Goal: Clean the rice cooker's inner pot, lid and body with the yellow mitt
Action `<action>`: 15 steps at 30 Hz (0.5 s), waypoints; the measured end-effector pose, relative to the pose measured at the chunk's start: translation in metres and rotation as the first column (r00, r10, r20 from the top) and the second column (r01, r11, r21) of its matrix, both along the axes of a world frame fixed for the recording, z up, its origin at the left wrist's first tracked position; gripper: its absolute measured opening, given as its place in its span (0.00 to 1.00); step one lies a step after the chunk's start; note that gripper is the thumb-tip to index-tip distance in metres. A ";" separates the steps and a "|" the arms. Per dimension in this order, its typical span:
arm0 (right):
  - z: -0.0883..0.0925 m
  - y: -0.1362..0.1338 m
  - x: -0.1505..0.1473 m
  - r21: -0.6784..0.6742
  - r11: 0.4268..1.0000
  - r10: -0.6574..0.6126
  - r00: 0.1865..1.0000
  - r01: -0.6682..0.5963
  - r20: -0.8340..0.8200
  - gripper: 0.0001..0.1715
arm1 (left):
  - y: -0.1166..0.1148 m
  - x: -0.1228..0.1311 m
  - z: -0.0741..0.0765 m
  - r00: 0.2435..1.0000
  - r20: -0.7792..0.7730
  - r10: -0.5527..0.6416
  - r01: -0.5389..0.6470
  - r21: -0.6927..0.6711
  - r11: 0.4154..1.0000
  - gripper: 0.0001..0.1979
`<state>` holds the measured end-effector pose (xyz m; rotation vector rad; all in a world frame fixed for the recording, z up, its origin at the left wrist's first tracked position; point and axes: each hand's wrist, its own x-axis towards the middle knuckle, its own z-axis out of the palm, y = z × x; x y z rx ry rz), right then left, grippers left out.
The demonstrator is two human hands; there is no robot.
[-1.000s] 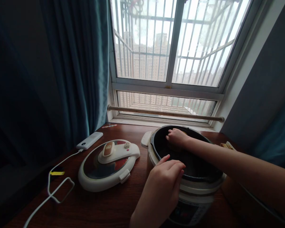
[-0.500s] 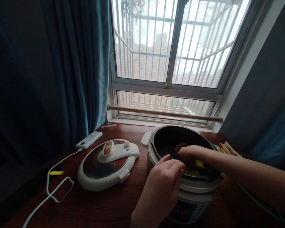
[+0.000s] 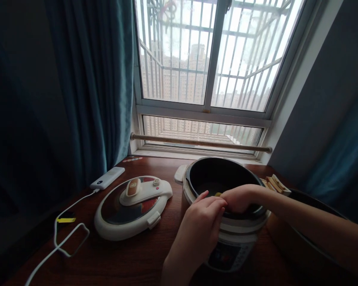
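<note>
An electric pressure cooker (image 3: 231, 227) with a dark inner pot (image 3: 214, 174) stands uncovered on the table. My left hand (image 3: 201, 222) grips the near left of its rim, fingers hooked over the edge and thumb raised. My right hand (image 3: 240, 197) reaches inside the pot with fingers curled, close to the near wall and next to my left fingertips. A bit of yellowish cloth (image 3: 218, 194) shows at those right fingers; the rest of it is hidden behind the hands and the rim. The cooker's white lid (image 3: 131, 208) lies on the table to the left.
Behind the lid lies a white power bank (image 3: 107, 177) with a white cable (image 3: 71, 232) running toward me. A large round container (image 3: 304, 234) stands at the right, with a tan wooden-looking piece (image 3: 276, 184) by its rim. A barred window and rail (image 3: 197, 143) are behind the table.
My right hand has moved from the middle of the pot toward its near wall, taking the yellowish cloth along, and less cloth shows. My left hand stays at the rim. The view has shifted slightly.
</note>
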<state>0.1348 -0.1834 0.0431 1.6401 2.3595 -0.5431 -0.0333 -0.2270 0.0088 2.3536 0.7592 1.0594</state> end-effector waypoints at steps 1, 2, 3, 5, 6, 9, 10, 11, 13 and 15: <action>0.009 -0.006 0.002 0.047 0.999 -0.005 1.000 0.004 0.029 0.07 | 0.000 0.000 0.000 1.000 0.001 -0.007 0.007 -0.001 1.000 0.15; 0.016 -0.014 0.004 0.138 0.989 -0.052 0.997 0.045 0.050 0.09 | 0.000 0.000 0.000 1.000 -0.001 -0.010 0.010 -0.001 1.000 0.15; 0.021 -0.024 0.006 0.270 0.955 -0.135 0.990 0.120 0.037 0.12 | 0.000 0.000 0.000 1.000 -0.007 -0.008 0.008 0.001 1.000 0.15; 0.019 -0.048 0.008 0.533 0.777 -0.306 0.941 0.335 -0.145 0.16 | 0.000 0.001 0.000 1.000 -0.017 0.005 -0.005 0.009 1.000 0.15; 0.013 -0.061 0.008 0.595 0.676 -0.336 0.901 0.434 -0.275 0.18 | 0.000 0.002 0.000 1.000 -0.021 0.010 -0.010 0.014 1.000 0.15; -0.018 -0.093 -0.001 0.581 0.505 -0.299 0.761 0.639 -0.577 0.19 | 0.000 0.004 0.000 0.999 -0.038 0.021 -0.020 0.020 1.000 0.15; -0.029 -0.100 -0.005 0.580 0.526 -0.254 0.766 0.622 -0.591 0.17 | 0.000 0.005 0.000 0.999 -0.047 0.026 -0.025 0.023 0.999 0.15; -0.038 -0.104 -0.008 0.581 0.562 -0.214 0.782 0.589 -0.585 0.15 | 0.000 0.006 0.000 0.998 -0.058 0.032 -0.030 0.026 0.999 0.15; -0.049 -0.107 -0.009 0.583 0.640 -0.138 0.821 0.501 -0.554 0.13 | 0.000 0.008 0.000 0.995 -0.081 0.056 -0.053 0.038 0.998 0.15; -0.049 -0.107 -0.006 0.571 0.686 -0.093 0.833 0.451 -0.545 0.14 | -0.001 0.013 0.000 0.989 -0.111 0.096 -0.091 0.052 0.995 0.14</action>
